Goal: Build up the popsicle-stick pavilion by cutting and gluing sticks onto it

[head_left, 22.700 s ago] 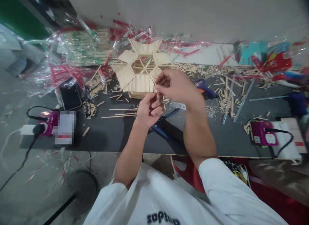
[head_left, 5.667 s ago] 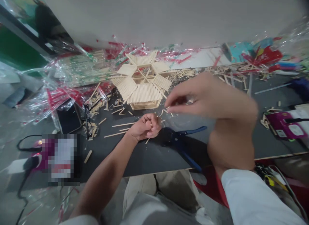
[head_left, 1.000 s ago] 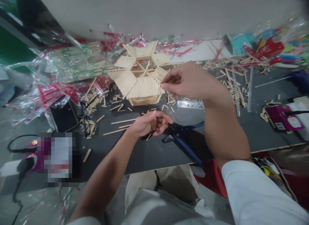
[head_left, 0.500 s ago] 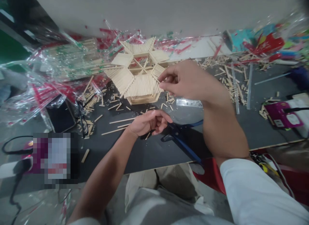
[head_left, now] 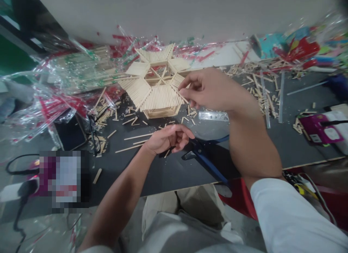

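My right hand point(head_left: 202, 88) is closed in a pinch on a thin wooden stick point(head_left: 184, 97) at the near right edge of a model built of sticks point(head_left: 164, 97). That model has a six-sided frame with flared slatted panels and an open middle crossed by thin sticks. Below it, my left hand point(head_left: 171, 137) rests over the dark table, index finger stretched out and the others loosely curled, nothing visible in it. Its index fingertip is close to a dark blue hand cutter point(head_left: 208, 162). Several long sticks point(head_left: 133, 148) lie left of that hand.
A clear ruler point(head_left: 213, 116) lies behind the cutter. Cut stick pieces point(head_left: 263, 97) are scattered on both sides. Plastic-wrapped stick bundles point(head_left: 81, 64), a phone point(head_left: 70, 131) and glasses point(head_left: 94, 137) are on the left. A purple box point(head_left: 320, 128) sits at right.
My right hand's fingers have shifted slightly at the model's edge, the thumb now a little higher. My left hand keeps its pose. The view has moved slightly.
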Available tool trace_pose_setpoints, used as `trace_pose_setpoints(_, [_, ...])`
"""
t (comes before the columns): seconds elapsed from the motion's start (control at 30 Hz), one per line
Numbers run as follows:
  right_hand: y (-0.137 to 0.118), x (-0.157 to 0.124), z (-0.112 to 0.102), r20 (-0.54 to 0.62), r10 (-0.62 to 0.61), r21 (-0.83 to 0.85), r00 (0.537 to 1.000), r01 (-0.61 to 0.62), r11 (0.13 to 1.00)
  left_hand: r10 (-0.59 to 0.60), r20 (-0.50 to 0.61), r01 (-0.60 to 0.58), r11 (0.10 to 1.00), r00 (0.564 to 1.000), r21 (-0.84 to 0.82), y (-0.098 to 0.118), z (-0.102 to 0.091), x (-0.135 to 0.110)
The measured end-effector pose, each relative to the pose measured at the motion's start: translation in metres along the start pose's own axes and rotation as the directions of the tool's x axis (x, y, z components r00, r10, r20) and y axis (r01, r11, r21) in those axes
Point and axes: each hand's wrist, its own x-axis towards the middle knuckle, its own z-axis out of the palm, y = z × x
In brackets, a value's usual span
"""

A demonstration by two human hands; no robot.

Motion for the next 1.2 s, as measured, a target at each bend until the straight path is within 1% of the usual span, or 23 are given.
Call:
trace_pose_setpoints(0.07, [-0.001,-0.001,-0.001,-0.004,0.017,0.017,1.0,-0.017,1.0,-0.003,-0.002,0.003,1.0,1.0,0.0,0.0,0.0,0.0])
trace_pose_setpoints(0.13, [-0.001,-0.001,-0.003,-0.022,0.005,0.01,1.0,-0.005,1.0,-0.008,-0.006,0.008,1.0,1.0,0.002,0.0,0.0,0.0])
trace_pose_setpoints(0.23, [0.003,0.0,-0.003,-0.064,-0.048,-0.024,0.997,0.046,0.999,-0.016,-0.016,0.017,1.0,1.0,0.011,0.0,0.0,0.001])
trace_pose_setpoints(0.33, [0.006,0.003,0.0,-0.076,-0.118,-0.035,0.99,0.115,0.993,-0.019,-0.014,0.019,0.999,1.0,0.029,0.0,0.0,0.0])
trace_pose_setpoints(0.4, [0.008,0.006,0.003,-0.117,-0.144,-0.047,0.983,0.14,0.989,-0.011,-0.007,0.011,0.999,1.0,0.032,-0.001,-0.001,0.0])
trace_pose_setpoints(0.5, [0.009,0.01,0.004,-0.251,-0.153,-0.092,0.956,0.134,0.987,-0.005,-0.012,0.006,1.0,1.0,0.025,-0.002,-0.001,0.0])
trace_pose_setpoints(0.57, [0.01,0.01,0.002,-0.313,-0.15,-0.113,0.938,0.12,0.986,-0.015,-0.027,0.016,1.0,1.0,0.023,-0.002,-0.002,0.0])
trace_pose_setpoints(0.63, [0.009,0.007,-0.001,-0.341,-0.165,-0.109,0.925,0.136,0.985,-0.022,-0.037,0.023,0.999,0.999,0.027,-0.002,-0.002,0.0])
trace_pose_setpoints(0.67, [0.008,0.004,-0.004,-0.351,-0.187,-0.1,0.918,0.162,0.982,-0.021,-0.04,0.022,0.999,0.999,0.032,-0.002,-0.002,0.001])
trace_pose_setpoints(0.8, [0.005,-0.008,-0.009,-0.429,-0.285,-0.067,0.857,0.285,0.956,-0.019,-0.052,0.022,0.997,0.998,0.069,-0.001,-0.001,0.0])
trace_pose_setpoints(0.9, [0.008,-0.014,-0.008,-0.441,-0.299,-0.009,0.846,0.329,0.944,-0.038,-0.074,0.046,0.994,0.997,0.103,0.0,0.001,-0.002])
trace_pose_setpoints(1.0, [0.025,-0.017,-0.001,-0.446,-0.264,0.08,0.855,0.332,0.94,-0.036,-0.109,0.047,0.994,0.993,0.101,-0.001,0.001,-0.004])
trace_pose_setpoints(1.07, [0.044,-0.02,0.008,-0.495,-0.207,0.091,0.844,0.288,0.953,-0.019,-0.115,0.03,0.995,0.993,0.091,-0.001,0.001,-0.004])
trace_pose_setpoints(1.13, [0.067,-0.025,0.019,-0.593,-0.128,0.073,0.795,0.211,0.975,0.003,-0.111,0.006,0.996,0.994,0.084,-0.001,0.001,-0.004])
trace_pose_setpoints(1.2, [0.09,-0.03,0.031,-0.645,-0.098,0.07,0.758,0.186,0.98,0.012,-0.133,-0.001,0.997,0.991,0.079,0.0,0.001,-0.004])
